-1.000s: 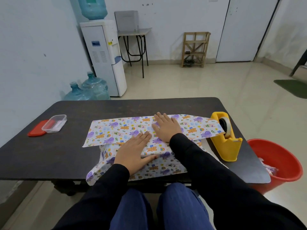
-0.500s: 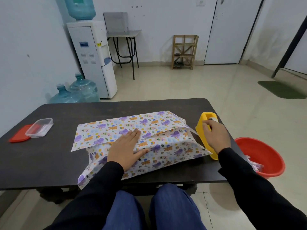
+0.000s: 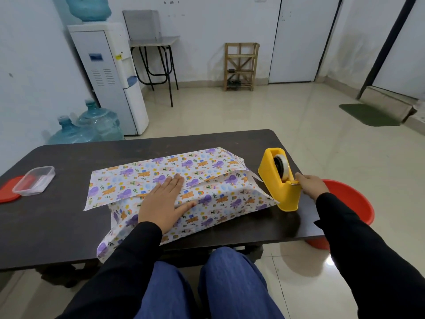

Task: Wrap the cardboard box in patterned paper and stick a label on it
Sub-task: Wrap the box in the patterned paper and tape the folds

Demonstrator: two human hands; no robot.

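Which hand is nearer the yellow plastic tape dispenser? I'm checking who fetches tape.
Right. The right hand touches the yellow plastic tape dispenser at its cutter end; the left hand lies flat on the patterned wrapping paper, apart from it.

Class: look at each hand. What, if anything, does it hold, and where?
Left hand presses flat on the patterned paper, gripping nothing. Right hand pinches at the tape dispenser's cutter end.
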